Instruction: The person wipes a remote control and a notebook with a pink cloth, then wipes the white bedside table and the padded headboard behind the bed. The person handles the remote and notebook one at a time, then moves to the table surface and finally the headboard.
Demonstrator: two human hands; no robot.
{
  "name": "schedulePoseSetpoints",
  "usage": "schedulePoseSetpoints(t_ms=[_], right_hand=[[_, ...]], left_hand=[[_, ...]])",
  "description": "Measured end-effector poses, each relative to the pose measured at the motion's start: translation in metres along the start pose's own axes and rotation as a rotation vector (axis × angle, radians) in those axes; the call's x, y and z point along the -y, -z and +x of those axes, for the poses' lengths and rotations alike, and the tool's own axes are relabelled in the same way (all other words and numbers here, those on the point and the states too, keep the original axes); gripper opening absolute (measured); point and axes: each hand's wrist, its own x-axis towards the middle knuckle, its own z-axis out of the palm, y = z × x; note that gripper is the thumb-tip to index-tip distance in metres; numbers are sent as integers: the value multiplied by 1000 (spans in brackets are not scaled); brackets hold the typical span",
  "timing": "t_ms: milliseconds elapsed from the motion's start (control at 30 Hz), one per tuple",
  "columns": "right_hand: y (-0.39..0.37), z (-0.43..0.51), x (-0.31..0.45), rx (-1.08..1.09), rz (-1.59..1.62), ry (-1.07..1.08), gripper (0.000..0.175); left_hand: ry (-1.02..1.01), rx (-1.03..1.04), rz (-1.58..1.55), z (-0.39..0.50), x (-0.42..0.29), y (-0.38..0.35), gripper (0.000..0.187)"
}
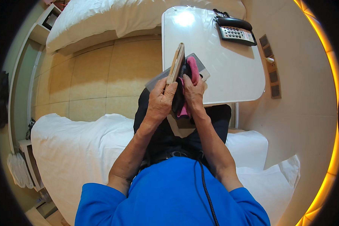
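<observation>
My left hand [161, 97] grips a thin, tan-edged flat item [181, 53], perhaps a notebook or case, tilted up almost edge-on. Along its edge runs a slim tan stick [174, 62], possibly a pen or pencil. Bunched in my right hand [194, 91] is a pink and black cloth [192, 66], which lies close against the flat item's right face and hangs down between my wrists. Beyond both hands is a grey, flat rectangular object [158, 79], possibly a box or folder; its middle is hidden, and its right end overlaps the table's near-left edge.
A white table [231, 79] with rounded corners bears a black corded telephone [236, 31]. White-covered beds lie ahead [96, 22] and beneath me [73, 144]. Wall sockets [272, 67] are at the right. A dark cord [205, 189] hangs over my blue shirt.
</observation>
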Motion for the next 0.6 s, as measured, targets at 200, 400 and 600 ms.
schedulePoseSetpoints(t_ms=[200, 400, 600], right_hand=[[-4, -2, 37, 6, 170, -2, 48], [-6, 17, 36, 63, 124, 175, 31], [6, 7, 16, -19, 217, -8, 38]], left_hand=[[-62, 33, 108, 1, -9, 7, 30], [-57, 104, 146, 16, 25, 14, 29], [46, 5, 230, 19, 28, 13, 35]])
